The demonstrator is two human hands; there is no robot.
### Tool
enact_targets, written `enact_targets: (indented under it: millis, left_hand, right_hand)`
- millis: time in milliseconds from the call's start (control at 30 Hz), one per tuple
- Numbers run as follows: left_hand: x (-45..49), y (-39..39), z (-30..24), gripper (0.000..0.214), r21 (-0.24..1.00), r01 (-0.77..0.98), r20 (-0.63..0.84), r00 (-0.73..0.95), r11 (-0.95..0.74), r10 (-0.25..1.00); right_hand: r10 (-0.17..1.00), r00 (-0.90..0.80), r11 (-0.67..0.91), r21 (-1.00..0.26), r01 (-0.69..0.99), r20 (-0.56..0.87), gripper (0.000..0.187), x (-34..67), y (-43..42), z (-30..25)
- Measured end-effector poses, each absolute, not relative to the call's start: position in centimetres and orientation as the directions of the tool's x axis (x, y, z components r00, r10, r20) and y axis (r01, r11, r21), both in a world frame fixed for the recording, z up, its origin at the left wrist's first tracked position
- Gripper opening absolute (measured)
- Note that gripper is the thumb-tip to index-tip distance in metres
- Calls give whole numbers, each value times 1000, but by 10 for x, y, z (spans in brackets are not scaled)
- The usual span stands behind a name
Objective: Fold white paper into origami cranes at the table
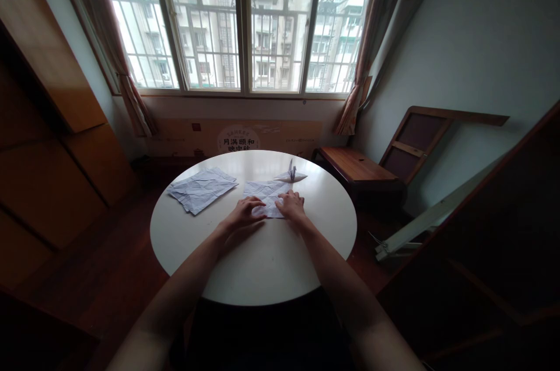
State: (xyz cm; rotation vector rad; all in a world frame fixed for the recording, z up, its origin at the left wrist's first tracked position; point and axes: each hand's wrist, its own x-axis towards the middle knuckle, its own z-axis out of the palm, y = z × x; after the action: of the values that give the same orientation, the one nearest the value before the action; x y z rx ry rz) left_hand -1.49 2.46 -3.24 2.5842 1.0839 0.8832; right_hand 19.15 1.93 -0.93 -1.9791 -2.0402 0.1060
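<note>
A creased sheet of pale paper (265, 189) lies flat on the white round table (266, 266). My left hand (247, 211) rests at the sheet's left near corner, fingers curved and thumb apart from them. On the right part of the same sheet sits my right hand (291, 204), its fingers spread over the paper. Both hands partly cover the sheet's near half. Just beyond my right hand stands a folded paper crane (291, 174). To the left, several wrinkled sheets form a loose stack of paper (203, 189).
A wooden bench (356, 163) stands behind the table on the right, near a leaning wooden frame (413, 143). Along the wall under the barred window (245, 27) is a large printed cardboard box (271, 133). Orange-brown cabinets (94, 167) line the left side.
</note>
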Motion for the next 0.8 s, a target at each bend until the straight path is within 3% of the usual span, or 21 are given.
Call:
enact_targets:
  millis: [300,567,800]
  left_hand:
    - [-16,27,-32,35,404,552,443,579,-729,684]
    - [-15,28,-25,27,381,630,435,523,-676,733]
    - [-15,29,-35,44,357,755,258,486,-550,835]
  right_hand:
    - [989,-82,115,-301,947,122,47,193,28,-20]
    - [985,-100,142,-326,935,142,42,192,26,-16]
    - [977,-176,209,-354,912,123,42,190,24,-16]
